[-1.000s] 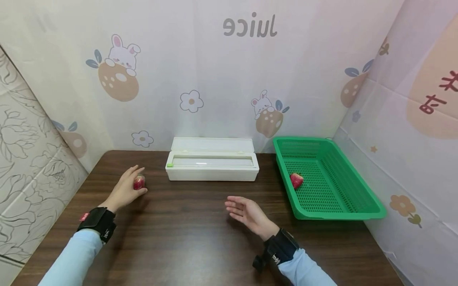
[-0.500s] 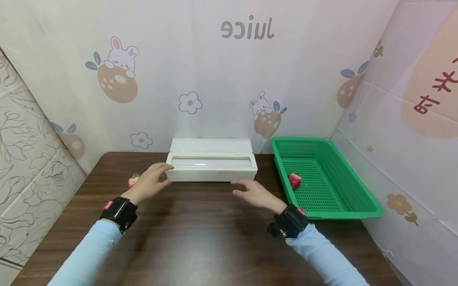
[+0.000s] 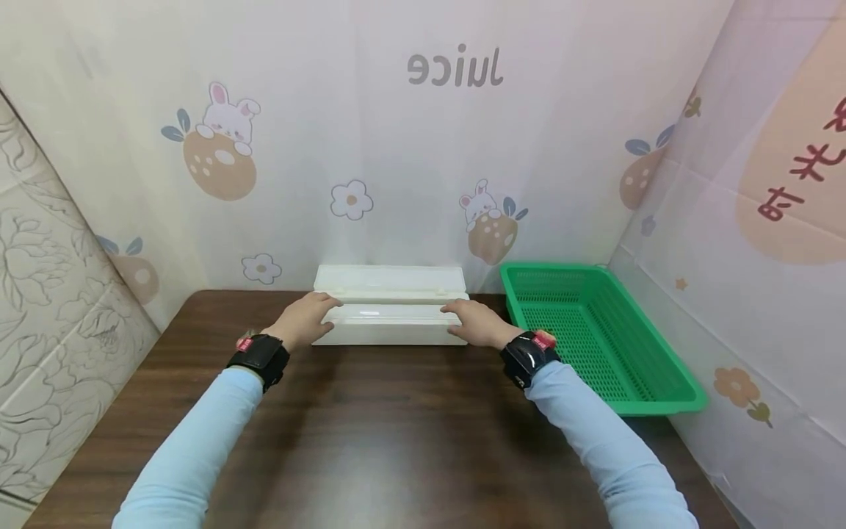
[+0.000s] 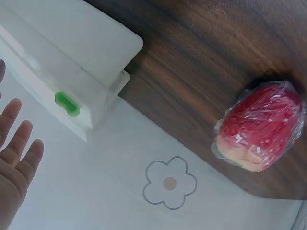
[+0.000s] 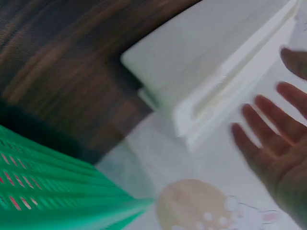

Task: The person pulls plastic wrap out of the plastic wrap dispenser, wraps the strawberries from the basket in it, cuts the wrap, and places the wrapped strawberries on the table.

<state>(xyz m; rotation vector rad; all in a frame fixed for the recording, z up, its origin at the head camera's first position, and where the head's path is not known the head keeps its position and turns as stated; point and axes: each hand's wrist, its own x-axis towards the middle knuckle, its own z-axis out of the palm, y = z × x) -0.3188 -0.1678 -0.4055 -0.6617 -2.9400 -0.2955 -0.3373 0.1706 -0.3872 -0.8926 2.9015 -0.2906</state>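
A white cling film dispenser (image 3: 390,334) stands at the back of the table, its lid (image 3: 390,279) raised behind it. In the head view, my left hand (image 3: 305,319) is over its left end and my right hand (image 3: 481,323) over its right end. Both hands have extended fingers and hold nothing; I cannot tell whether they touch the dispenser. A green slider (image 4: 67,104) shows on the dispenser in the left wrist view. Nearby on the table lies a film-wrapped strawberry (image 4: 261,127), mostly hidden behind my left wrist in the head view.
To the right stands a green plastic basket (image 3: 661,405) with a strawberry inside, now largely covered by my right wrist. Printed cloth (image 3: 396,132) hangs behind the brown wooden table (image 3: 396,441).
My left hand has let go of the wrapped strawberry, leaving it on the table, and has moved right to the dispenser. My right hand has moved forward and turned over to the dispenser's other end.
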